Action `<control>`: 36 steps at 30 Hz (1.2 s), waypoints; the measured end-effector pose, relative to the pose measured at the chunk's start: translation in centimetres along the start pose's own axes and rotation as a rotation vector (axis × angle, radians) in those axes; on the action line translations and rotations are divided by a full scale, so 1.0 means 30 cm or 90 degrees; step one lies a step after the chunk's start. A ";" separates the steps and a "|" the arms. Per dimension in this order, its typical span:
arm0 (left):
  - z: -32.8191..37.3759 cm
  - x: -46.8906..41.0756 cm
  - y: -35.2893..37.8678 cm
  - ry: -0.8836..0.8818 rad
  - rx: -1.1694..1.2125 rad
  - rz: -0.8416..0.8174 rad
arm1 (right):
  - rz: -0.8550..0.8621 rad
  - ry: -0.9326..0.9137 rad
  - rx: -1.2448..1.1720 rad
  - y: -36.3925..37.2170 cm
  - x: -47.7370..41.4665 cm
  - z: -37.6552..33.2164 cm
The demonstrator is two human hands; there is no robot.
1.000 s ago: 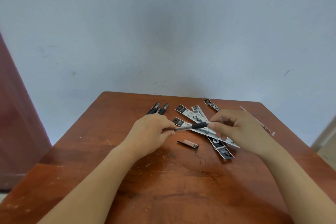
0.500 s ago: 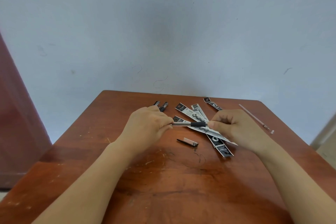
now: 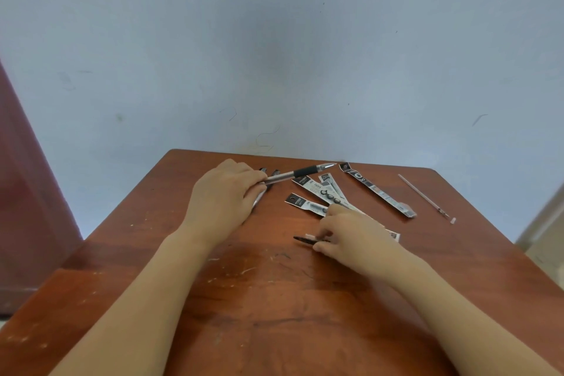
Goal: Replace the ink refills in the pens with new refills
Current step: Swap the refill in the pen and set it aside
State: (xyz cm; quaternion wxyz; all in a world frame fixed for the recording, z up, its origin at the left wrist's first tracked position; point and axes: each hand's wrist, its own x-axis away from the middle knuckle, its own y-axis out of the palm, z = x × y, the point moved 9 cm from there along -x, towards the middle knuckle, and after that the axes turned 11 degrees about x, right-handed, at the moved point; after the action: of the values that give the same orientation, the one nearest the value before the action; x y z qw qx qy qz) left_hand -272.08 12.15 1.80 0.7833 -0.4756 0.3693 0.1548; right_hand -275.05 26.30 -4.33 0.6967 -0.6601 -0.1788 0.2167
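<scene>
On the table point(image 3: 274, 299), the left hand point(image 3: 225, 195) grips the pen point(image 3: 293, 174), its tip pointing to 2 o'clock. At 4 o'clock from it, the right hand point(image 3: 351, 233) pinches the cap point(image 3: 306, 239) with curled fingers. I think the cap should be lined up with the tip and pushed on straight.

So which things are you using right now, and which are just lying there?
In use: the pen, gripped by the left hand; the black cap, pinched by the right hand.

Lying about: fanned refill packets, one separate packet, a bare refill near the table's right edge, two dark pens behind the left hand.
</scene>
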 end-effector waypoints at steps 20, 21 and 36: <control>0.028 0.003 0.017 0.077 -0.012 -0.013 | 0.425 0.093 -0.160 -0.217 0.091 0.168; 0.028 0.003 0.017 0.079 -0.016 -0.011 | 0.428 0.088 -0.152 -0.217 0.091 0.166; 0.049 0.010 0.031 0.111 0.014 -0.031 | 0.382 -0.024 -0.073 -0.196 0.077 0.101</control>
State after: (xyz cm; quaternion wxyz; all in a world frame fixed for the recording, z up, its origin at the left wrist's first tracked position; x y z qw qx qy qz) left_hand -271.79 13.84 1.41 0.7570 -0.4875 0.4258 0.0895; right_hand -274.35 29.88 1.64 0.5601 -0.7173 -0.0006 0.4144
